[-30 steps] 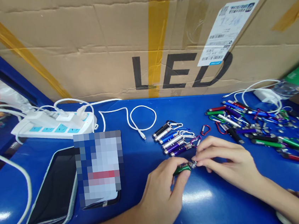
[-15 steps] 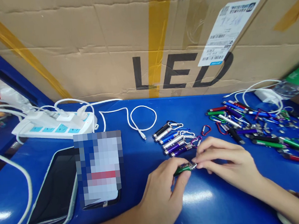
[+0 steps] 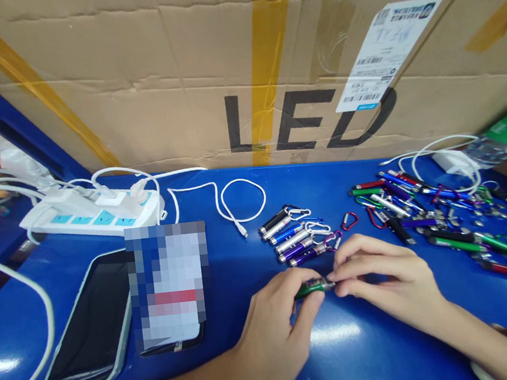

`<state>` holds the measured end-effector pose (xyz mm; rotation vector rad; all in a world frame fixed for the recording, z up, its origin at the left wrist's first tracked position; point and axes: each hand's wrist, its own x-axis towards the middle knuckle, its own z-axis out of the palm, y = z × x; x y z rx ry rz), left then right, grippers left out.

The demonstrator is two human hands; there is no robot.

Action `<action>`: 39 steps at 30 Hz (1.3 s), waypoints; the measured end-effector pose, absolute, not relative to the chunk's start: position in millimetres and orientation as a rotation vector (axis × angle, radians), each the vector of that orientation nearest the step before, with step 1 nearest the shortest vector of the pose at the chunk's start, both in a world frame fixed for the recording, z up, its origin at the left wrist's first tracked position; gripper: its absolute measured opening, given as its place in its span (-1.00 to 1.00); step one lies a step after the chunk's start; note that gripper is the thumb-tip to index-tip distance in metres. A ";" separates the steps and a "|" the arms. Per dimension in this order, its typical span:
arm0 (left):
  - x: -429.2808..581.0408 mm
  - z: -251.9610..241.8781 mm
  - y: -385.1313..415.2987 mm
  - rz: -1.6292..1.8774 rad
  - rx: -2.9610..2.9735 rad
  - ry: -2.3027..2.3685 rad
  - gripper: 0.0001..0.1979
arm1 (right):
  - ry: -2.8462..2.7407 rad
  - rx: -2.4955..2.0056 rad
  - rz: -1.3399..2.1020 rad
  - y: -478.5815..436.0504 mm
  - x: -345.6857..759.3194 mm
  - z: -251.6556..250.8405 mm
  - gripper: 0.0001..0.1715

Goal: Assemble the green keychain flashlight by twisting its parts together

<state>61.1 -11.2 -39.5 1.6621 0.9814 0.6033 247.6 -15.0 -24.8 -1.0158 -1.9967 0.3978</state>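
My left hand (image 3: 272,324) is closed round a small green keychain flashlight (image 3: 311,288), with thumb and forefinger along its barrel. Its silver end points right, where the fingertips of my right hand (image 3: 389,272) pinch the tip. Exactly what those fingertips cover is hidden. Just beyond my hands lies a neat row of keychain flashlights (image 3: 293,248) in black, silver, blue and purple, with small carabiners on their ends. A loose red carabiner (image 3: 350,221) rests to the right of the row.
A pile of coloured flashlight barrels (image 3: 399,194) and small metal parts (image 3: 503,210) spreads on the right of the blue table (image 3: 343,350). Two phones, one a dark phone (image 3: 86,322), lie left, below a white power strip (image 3: 94,222). A big cardboard box (image 3: 168,72) stands behind.
My right fingertips have shifted slightly on the flashlight's silver end, and that end has turned a little. My left hand keeps its grip in the same place.
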 end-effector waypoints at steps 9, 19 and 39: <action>61.2 -40.6 -10.8 0.597 1.654 0.975 -0.86 | -2.000 -1.022 0.398 -15.1 247.2 -24.2 -0.94; 61.4 -39.6 -10.7 0.589 1.668 0.990 -0.86 | -1.973 -1.038 0.501 -16.2 244.2 -24.2 -0.96; 61.5 -40.9 -11.7 0.594 1.664 0.988 -0.87 | -1.939 -1.061 0.597 -17.5 241.7 -26.3 -0.90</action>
